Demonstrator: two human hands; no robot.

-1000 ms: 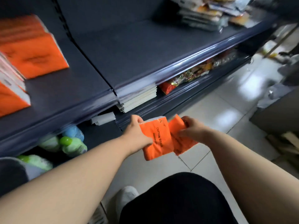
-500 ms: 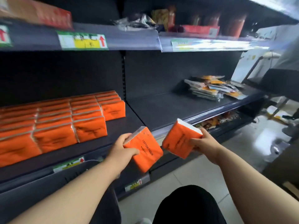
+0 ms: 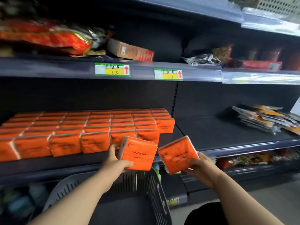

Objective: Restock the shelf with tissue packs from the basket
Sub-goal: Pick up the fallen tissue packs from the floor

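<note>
**Two orange tissue packs held up to a nearly full shelf**

Largest first: a dark blue-grey metal shelf [image 3: 219, 132], flat and matt, with a rounded front edge. Left bay filled from back edge to front edge with rows of stocked packs [image 3: 81, 132]. Soft orange film-wrapped blocks, white tissue showing at the sides, standing tight together. Right bay mostly bare, with a loose pile of flat packets [image 3: 263, 120] near its right edge.

Lower and nearer, a dark plastic basket [image 3: 138, 181], rigid, with slatted walls. Interior too dark to read.

Smaller again: the left pack [image 3: 139, 155], in mid-air before the front edge of the left bay and above the basket's far rim. Held by the left grip [image 3: 116, 161], thumb across the lower front face, fingers curled round one end.

Just beside it, not touching, the right pack [image 3: 177, 155], tilted. Pinched at its lower edge by the right grip [image 3: 199, 168], fingers curled.

Judged step: carrying from basket to shelf, placement not yet made.

Likely needed next: lifting both over the front edge, turning them upright to match the rows, and sliding them into the open slot [image 3: 167, 138] at the left bay's front right corner. Light pressure only, given the squashy, slippery wrap.
</note>
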